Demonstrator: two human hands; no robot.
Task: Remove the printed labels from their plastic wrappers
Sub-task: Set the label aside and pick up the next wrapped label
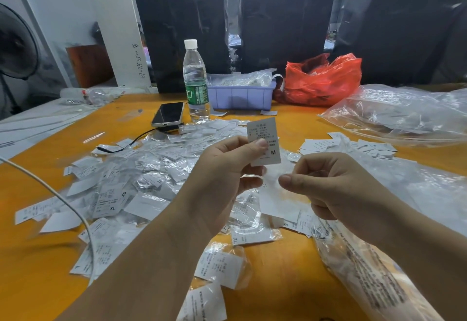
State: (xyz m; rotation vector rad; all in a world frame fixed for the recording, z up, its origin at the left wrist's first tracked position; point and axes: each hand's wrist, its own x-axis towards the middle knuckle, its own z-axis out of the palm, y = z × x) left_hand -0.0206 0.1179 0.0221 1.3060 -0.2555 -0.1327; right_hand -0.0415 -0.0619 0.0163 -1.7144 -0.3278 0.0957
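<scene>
My left hand (227, 169) pinches a white printed label (264, 141) marked M, thumb on its face, holding it upright above the orange table (38, 257). My right hand (336, 189) is just to its right, fingers curled, pinching a thin clear plastic wrapper (278, 171) that is hard to make out. A heap of wrapped labels (131, 184) in clear plastic covers the table to the left and in front. A pile of bare labels (323, 143) lies to the right.
A water bottle (195, 80), a phone (168, 114) with a black cable, a purple tray (240, 95) and a red bag (323, 80) stand at the back. Large clear bags (404, 116) lie on the right. A white cable (63, 199) crosses the left side.
</scene>
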